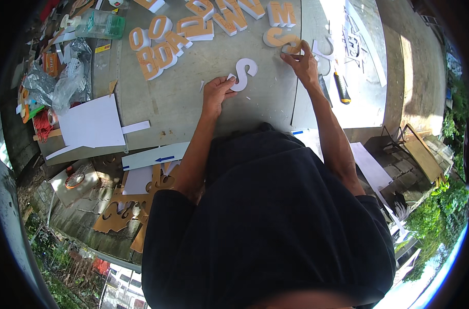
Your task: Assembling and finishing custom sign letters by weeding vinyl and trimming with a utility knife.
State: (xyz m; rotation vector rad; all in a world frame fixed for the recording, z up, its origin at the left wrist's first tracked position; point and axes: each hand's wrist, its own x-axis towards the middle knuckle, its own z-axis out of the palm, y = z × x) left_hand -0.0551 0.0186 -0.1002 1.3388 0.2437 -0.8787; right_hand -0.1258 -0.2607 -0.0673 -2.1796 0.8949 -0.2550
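My left hand (217, 93) is closed on the lower end of a white cut-out letter S (240, 73), which lies over the grey table. Farther right and away from me, my right hand (305, 63) has its thumb and fingers pinched on the near end of a second letter S (273, 37) with a brown paper face and white sides. Several more brown-faced block letters (168, 47) stand in a cluster at the far left of the table, and a letter M (281, 14) is just beyond the second S.
A yellow-and-black cutter knife (342, 88) lies on a white sheet (365, 110) at the right, near thin white offcuts (354, 41). To the left are a white panel (92, 122), crumpled clear plastic (72, 77) and a green-tinted container (101, 23). Brown cut-out sheets (116, 212) lie below the table's near edge.
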